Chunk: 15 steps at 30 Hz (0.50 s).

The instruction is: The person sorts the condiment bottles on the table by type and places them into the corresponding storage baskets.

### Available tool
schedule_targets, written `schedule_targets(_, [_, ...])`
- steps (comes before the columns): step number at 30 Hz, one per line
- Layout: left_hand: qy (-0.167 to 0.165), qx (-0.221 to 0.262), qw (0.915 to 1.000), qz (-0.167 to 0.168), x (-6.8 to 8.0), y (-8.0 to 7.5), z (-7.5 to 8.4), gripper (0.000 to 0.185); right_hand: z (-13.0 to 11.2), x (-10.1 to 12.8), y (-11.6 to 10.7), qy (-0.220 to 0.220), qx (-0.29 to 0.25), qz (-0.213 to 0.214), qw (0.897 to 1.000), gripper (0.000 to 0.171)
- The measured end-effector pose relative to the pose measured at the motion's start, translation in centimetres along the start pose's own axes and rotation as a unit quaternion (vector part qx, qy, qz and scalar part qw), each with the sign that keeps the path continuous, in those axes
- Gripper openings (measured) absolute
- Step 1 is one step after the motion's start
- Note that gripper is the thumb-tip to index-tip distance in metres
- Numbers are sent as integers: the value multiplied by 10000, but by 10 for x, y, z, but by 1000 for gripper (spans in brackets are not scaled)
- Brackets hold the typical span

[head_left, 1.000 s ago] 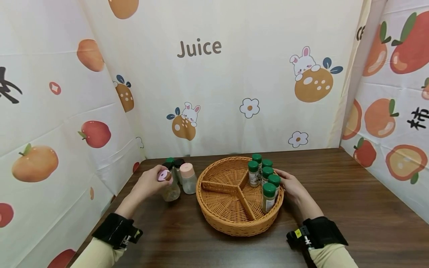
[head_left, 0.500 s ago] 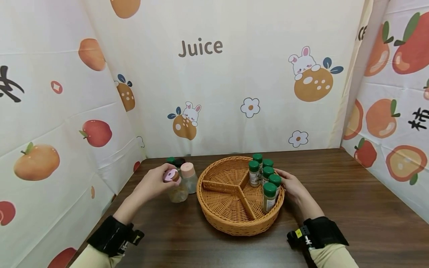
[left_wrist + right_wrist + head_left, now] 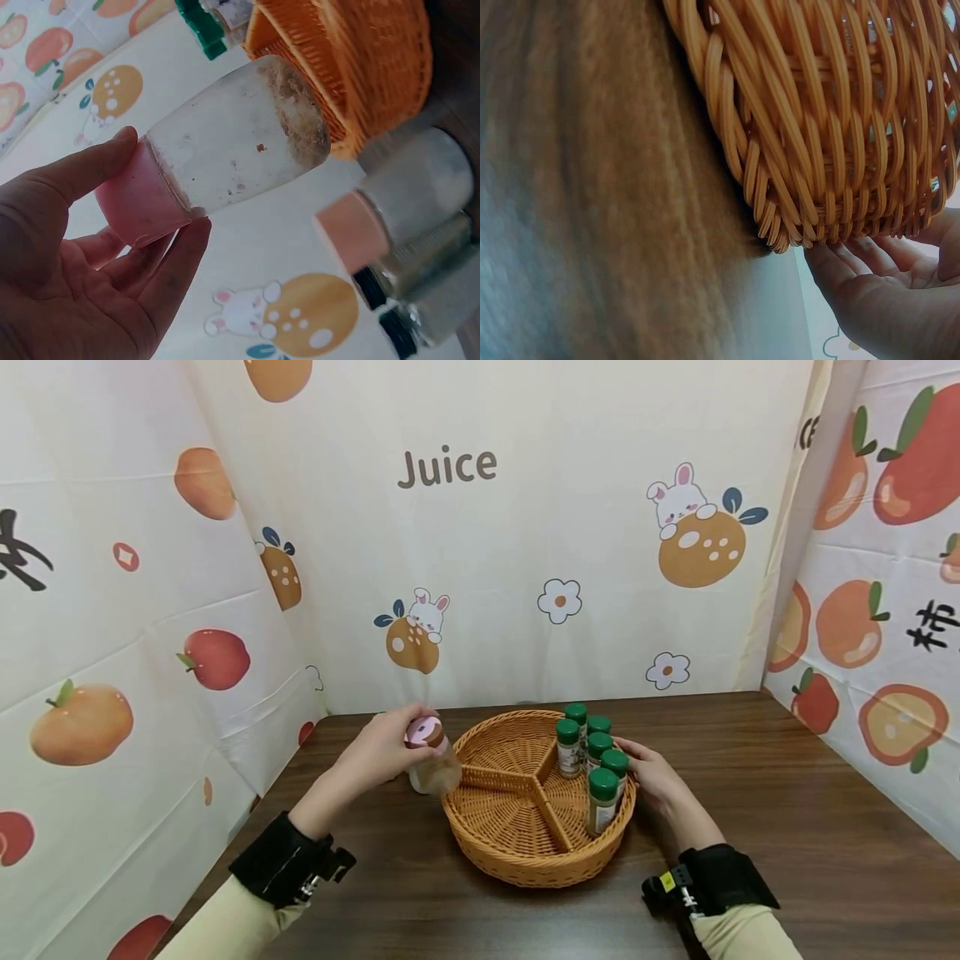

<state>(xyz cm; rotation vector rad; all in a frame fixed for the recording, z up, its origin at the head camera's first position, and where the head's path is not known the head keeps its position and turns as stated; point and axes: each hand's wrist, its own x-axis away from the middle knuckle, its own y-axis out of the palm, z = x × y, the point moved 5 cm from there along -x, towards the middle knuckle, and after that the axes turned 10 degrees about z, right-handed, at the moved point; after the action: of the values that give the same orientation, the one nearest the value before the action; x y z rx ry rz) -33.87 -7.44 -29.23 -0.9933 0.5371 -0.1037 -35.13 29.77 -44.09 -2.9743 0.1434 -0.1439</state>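
My left hand (image 3: 382, 745) grips the pink lid of a clear seasoning jar (image 3: 437, 773) from above, off the table. The jar hangs tilted beside the left rim of the round wicker basket (image 3: 517, 867). Brown residue clings inside its base in the left wrist view. At the basket's right side, my right hand (image 3: 660, 781) holds the rim, its fingers against the outer wall (image 3: 832, 150). Several green-capped spice bottles (image 3: 602, 802) stand upright in the basket's right compartment. The other two compartments show bare weave.
Behind the left hand, a peach-capped jar (image 3: 405, 210) and darker-capped bottles (image 3: 427, 259) stand on the table, mostly hidden in the head view. Printed cloth walls (image 3: 525, 527) enclose the brown wooden table (image 3: 787, 793) at the back and sides.
My left hand has lifted the pink-lidded jar from among the other jars and carried it right, up to the basket's left rim. The right hand and basket have stayed put.
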Motion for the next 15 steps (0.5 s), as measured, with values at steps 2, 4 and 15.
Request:
schedule_targets(2, [45, -10, 10000, -37, -6, 3, 8, 45, 0, 0, 0, -2, -16, -8, 10000, 52])
schedule_targets(4, [53, 18, 10000, -72, -13, 7, 15, 45, 0, 0, 0, -10, -29, -11, 10000, 52])
schedule_targets(15, [157, 129, 9995, -230, -56, 37, 44, 42, -2, 3, 1, -2, -90, 15, 10000, 51])
